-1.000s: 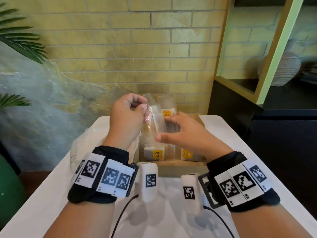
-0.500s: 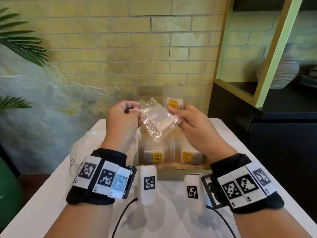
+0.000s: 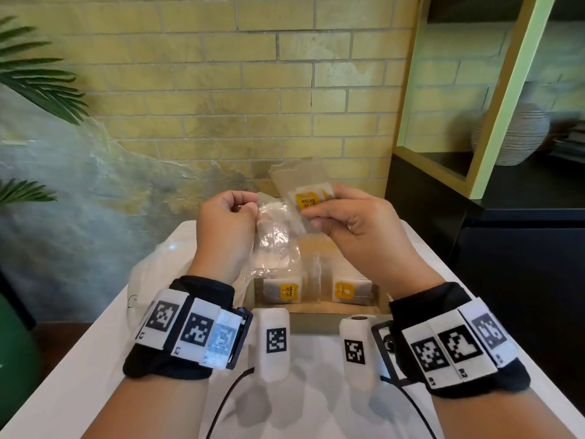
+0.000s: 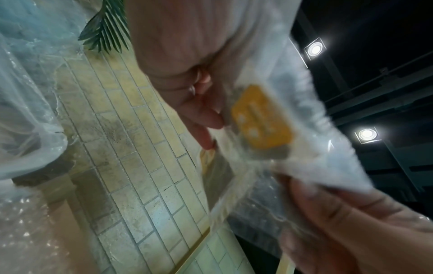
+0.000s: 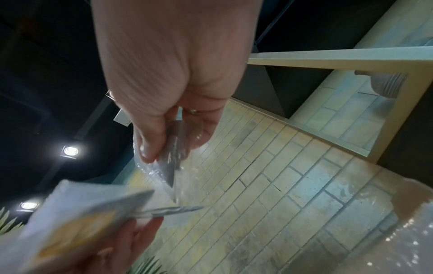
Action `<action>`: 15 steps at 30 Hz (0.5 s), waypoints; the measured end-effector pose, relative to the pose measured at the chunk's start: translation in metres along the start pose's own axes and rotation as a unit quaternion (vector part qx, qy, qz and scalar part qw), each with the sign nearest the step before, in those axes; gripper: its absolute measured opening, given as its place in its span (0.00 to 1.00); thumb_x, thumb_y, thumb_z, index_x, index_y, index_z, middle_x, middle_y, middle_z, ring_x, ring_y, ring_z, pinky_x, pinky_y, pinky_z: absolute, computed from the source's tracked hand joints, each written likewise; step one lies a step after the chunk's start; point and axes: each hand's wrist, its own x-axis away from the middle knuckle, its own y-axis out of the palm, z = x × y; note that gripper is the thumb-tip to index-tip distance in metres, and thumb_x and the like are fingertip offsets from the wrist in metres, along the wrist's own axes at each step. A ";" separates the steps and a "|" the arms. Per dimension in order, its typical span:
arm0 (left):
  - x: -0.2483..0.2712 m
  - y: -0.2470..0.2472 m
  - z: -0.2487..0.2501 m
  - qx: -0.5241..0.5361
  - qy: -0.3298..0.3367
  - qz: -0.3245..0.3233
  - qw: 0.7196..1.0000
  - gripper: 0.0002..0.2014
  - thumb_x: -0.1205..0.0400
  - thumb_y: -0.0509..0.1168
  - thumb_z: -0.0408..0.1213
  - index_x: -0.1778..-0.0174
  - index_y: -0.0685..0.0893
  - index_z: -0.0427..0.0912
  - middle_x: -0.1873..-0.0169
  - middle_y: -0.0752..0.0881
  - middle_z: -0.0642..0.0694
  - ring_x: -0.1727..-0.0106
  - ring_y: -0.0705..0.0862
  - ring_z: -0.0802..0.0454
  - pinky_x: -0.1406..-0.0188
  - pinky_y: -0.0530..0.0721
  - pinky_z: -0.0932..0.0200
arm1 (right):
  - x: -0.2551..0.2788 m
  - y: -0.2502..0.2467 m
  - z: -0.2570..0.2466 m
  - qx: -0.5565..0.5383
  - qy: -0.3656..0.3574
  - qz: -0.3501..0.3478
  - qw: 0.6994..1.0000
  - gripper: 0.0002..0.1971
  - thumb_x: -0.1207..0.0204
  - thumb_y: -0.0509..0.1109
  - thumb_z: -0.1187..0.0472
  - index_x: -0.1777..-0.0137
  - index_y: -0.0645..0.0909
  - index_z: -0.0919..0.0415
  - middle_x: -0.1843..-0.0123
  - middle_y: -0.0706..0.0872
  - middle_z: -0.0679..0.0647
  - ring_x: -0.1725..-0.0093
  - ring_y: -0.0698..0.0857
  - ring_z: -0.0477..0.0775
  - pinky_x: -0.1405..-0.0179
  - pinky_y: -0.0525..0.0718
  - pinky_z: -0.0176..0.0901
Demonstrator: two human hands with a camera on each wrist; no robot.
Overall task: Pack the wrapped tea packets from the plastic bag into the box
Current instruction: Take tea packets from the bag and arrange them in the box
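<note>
Both hands are raised above the open cardboard box (image 3: pixel 316 313). My left hand (image 3: pixel 245 207) pinches the top of a clear wrapped tea packet (image 3: pixel 273 245) that hangs down over the box. My right hand (image 3: pixel 311 213) pinches a second wrapped packet (image 3: pixel 305 201), its yellow RELAX label facing me. The two packets sit side by side and slightly overlap. In the left wrist view a blurred yellow-labelled packet (image 4: pixel 260 118) lies against my left fingers (image 4: pixel 201 120). My right fingers (image 5: pixel 145 148) pinch a packet seen edge-on (image 5: pixel 171 161). Inside the box lie several packets (image 3: pixel 289 291).
The crumpled plastic bag (image 3: pixel 148 280) lies on the white table (image 3: pixel 79 359), left of the box. A brick wall stands close behind the table. A dark shelf unit with a ribbed vase (image 3: pixel 519 134) is at the right. Palm leaves (image 3: pixel 38 80) hang at the left.
Both hands rose from just over the box. Half a second ago they held the clear packet between them; now it hangs from the left hand alone and the right holds the labelled one.
</note>
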 end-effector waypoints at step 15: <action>0.001 0.005 -0.003 -0.029 -0.005 0.007 1.000 0.14 0.21 0.61 0.26 0.68 0.82 0.49 0.69 0.83 0.47 0.62 0.81 0.47 0.56 0.83 0.51 | 0.002 0.003 -0.015 0.062 -0.059 -0.043 0.995 0.21 0.38 0.76 0.56 0.43 0.87 0.58 0.38 0.85 0.48 0.43 0.85 0.56 0.49 0.86 0.57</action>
